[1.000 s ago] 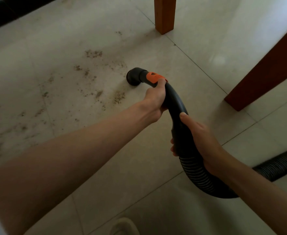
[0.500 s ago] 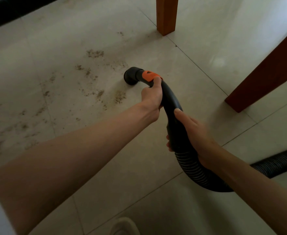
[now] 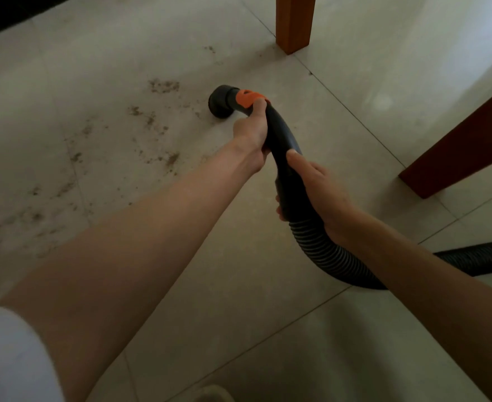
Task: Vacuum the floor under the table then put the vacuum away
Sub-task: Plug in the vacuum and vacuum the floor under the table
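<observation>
A black vacuum hose handle [image 3: 282, 134] curves down to a round black nozzle [image 3: 220, 101] with an orange collar [image 3: 247, 98], held low over the pale tiled floor. My left hand [image 3: 252, 130] grips the handle just behind the orange collar. My right hand [image 3: 315, 187] grips it lower, where the ribbed hose [image 3: 326, 253] begins. Brown dirt specks [image 3: 163, 85] lie scattered on the tiles left of the nozzle, with more crumbs [image 3: 172, 159] nearer me.
An orange-brown wooden table leg [image 3: 294, 21] stands just beyond the nozzle. A darker wooden leg [image 3: 453, 146] slants at the right. The ribbed hose runs off the right edge [image 3: 482, 259]. A dark band [image 3: 3, 15] lines the top left. A shoe tip [image 3: 212, 394] shows at the bottom.
The nozzle has slid away from me toward the far table leg, passing the crumbs that lay beside it. Both hands kept their grip and moved with it.
</observation>
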A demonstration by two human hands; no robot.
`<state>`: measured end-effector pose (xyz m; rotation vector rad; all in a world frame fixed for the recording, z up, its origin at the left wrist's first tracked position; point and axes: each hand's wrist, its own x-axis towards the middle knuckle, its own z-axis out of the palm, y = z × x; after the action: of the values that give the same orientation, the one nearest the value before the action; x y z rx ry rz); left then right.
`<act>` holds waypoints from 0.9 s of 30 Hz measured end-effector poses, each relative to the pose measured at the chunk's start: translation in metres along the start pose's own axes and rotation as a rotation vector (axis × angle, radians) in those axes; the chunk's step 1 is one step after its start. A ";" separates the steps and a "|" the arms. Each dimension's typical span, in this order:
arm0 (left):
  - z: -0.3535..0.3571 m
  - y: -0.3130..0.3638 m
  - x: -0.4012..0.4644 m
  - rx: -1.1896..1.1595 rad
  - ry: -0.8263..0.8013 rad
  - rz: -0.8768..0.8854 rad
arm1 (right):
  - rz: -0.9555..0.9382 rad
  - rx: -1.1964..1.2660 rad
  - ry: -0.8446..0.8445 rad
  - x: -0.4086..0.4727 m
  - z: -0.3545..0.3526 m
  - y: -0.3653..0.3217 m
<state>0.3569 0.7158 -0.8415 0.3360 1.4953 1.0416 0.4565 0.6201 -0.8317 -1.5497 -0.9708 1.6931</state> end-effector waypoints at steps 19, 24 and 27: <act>-0.033 -0.036 -0.054 0.107 -0.078 0.035 | 0.029 -0.356 -0.130 -0.036 -0.015 0.020; -0.041 -0.044 -0.071 0.095 -0.107 -0.056 | -0.075 -0.514 -0.043 -0.050 -0.012 0.032; -0.038 -0.055 -0.080 0.064 -0.041 -0.075 | -0.079 -0.479 -0.039 -0.059 -0.011 0.043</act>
<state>0.3606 0.6115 -0.8366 0.3421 1.4951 0.9239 0.4746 0.5489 -0.8382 -1.7467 -1.5203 1.5079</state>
